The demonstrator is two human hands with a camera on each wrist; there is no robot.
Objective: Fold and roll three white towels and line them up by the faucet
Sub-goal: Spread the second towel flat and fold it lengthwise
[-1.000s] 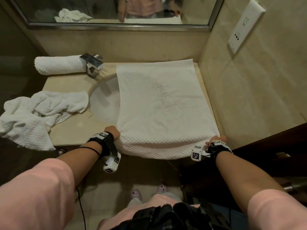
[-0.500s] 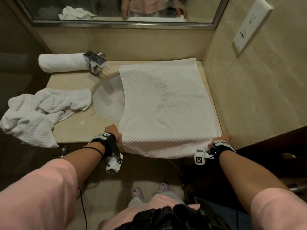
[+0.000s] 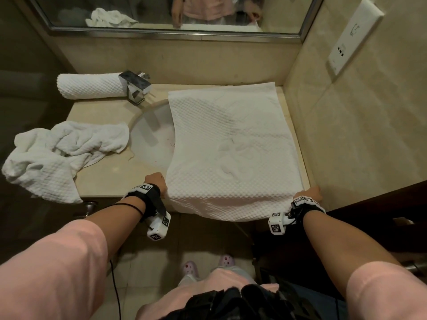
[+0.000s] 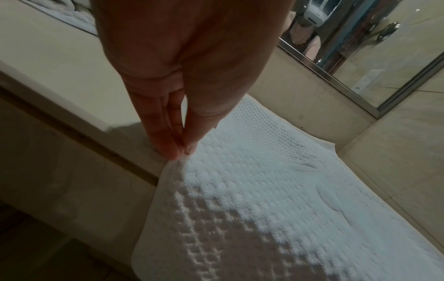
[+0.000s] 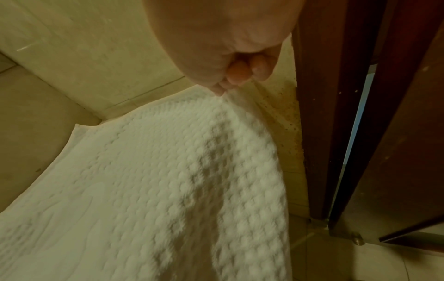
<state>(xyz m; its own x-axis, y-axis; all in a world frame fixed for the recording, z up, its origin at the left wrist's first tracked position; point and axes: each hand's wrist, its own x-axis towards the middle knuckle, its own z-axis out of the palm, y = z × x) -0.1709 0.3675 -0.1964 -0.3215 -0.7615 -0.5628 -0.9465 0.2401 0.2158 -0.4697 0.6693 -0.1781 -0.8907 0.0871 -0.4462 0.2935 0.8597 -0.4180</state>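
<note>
Fingers (image 4: 168, 140) of the left hand (image 3: 155, 181) and right hand (image 3: 312, 191) pinch the flat towel's (image 3: 231, 146) near corners on the desk (image 3: 111, 176).

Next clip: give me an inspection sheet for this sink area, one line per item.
Surface: beige counter with a sink.
Job's things: rolled towel beside the faucet; flat towel partly over the sink; crumpled towel at the counter's left edge.
Clutter: nothing seen.
Grippers: left hand and right hand each pinch a near corner of the flat towel.
Cables: thin black cable under the left arm.
Surroundings: mirror, wall socket.
</note>
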